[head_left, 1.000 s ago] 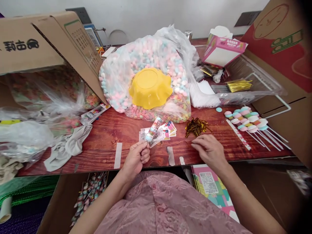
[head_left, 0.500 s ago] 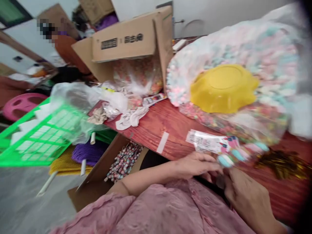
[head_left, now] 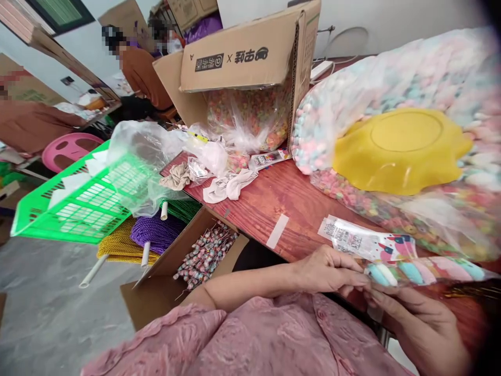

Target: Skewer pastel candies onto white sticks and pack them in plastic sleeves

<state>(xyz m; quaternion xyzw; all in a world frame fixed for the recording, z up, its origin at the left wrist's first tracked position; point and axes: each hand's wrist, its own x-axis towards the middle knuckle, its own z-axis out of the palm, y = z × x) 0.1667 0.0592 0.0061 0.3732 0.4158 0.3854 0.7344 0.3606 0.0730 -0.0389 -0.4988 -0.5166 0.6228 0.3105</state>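
A marshmallow skewer (head_left: pixel 426 271) in a clear wrapper, with white, blue and pink pieces, lies at the table's front edge. My left hand (head_left: pixel 332 269) pinches the near end of its wrapper. From the right, my right hand (head_left: pixel 418 318) closes on the same end, fingertips touching the left ones. What exactly sits between the fingertips is partly hidden; a small pale bit shows under them. Just beyond the skewer lie flat printed wrappers (head_left: pixel 368 237). Gold tinsel (head_left: pixel 469 289) shows at the right.
Bags of marshmallows (head_left: pixel 352 89) and gummy candy (head_left: pixel 352 196) lie behind, topped by a yellow tray (head_left: pixel 403 151). A carton (head_left: pixel 235 57) stands at the back. Left are a green basket (head_left: pixel 78 214) and a box of small skewers (head_left: pixel 207 256). Other people sit far left.
The view has shifted, so table things sit further right and look sharper. Both hands stay at the skewer's end; the skewer now lies more level, pointing right.
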